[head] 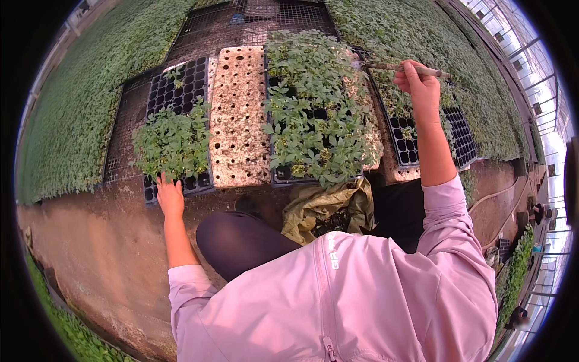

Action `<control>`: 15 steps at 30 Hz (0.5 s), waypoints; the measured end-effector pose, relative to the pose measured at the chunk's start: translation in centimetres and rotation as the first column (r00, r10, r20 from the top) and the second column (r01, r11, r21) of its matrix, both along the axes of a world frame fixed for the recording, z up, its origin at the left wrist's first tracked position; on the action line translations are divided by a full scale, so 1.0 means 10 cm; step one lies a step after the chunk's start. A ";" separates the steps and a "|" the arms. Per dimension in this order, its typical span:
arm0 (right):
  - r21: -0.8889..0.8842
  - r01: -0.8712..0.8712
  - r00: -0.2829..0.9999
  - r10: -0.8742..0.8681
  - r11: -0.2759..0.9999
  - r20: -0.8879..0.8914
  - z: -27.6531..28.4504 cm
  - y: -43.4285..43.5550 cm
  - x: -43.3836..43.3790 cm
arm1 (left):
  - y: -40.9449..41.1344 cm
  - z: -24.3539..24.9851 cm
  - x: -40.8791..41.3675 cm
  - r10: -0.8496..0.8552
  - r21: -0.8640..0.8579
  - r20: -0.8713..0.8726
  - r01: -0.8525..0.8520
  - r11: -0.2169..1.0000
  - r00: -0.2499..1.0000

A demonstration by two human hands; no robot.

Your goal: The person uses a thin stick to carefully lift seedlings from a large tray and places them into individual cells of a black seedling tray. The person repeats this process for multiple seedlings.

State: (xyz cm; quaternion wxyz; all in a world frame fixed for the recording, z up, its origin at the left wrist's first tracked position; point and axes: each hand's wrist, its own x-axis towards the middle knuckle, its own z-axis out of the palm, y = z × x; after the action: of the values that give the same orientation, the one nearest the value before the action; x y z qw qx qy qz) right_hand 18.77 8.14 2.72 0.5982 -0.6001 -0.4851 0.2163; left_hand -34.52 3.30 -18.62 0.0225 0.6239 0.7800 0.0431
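My right hand [421,88] grips a thin stick-like tool [384,66], held nearly level over the right side of the middle seedling tray. Its left end looks pale and frayed, like a brush, though leaves blur behind it. Below it, leafy seedlings [316,135] fill most of a black plug tray [281,173]. My left hand [170,197] reaches to the front edge of the left plug tray [174,92], fingertips at the lowest leaves of its seedlings [174,140]. Whether those fingers pinch anything is hidden. Many cells at that tray's back hold no plants.
A soil-stained white foam board [239,117] with holes lies between the trays. Another plug tray [405,140] stands at right. Between my knees sits an open yellowish woven sack [303,212] with dark contents. Wire-mesh benching [203,27] and dense seedling beds [90,104] stretch beyond.
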 end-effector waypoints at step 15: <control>-0.249 -0.207 0.973 0.225 0.946 0.048 -0.55 -0.69 0.85 | -0.15 1.75 1.44 -0.258 -0.019 0.301 0.276 0.961 0.918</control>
State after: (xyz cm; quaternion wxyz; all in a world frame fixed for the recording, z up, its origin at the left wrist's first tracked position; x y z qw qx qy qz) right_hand 27.30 1.20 -2.83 0.4742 -0.6196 -0.5402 0.3153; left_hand -20.12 1.84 -1.16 0.1639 0.7100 0.6762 0.1086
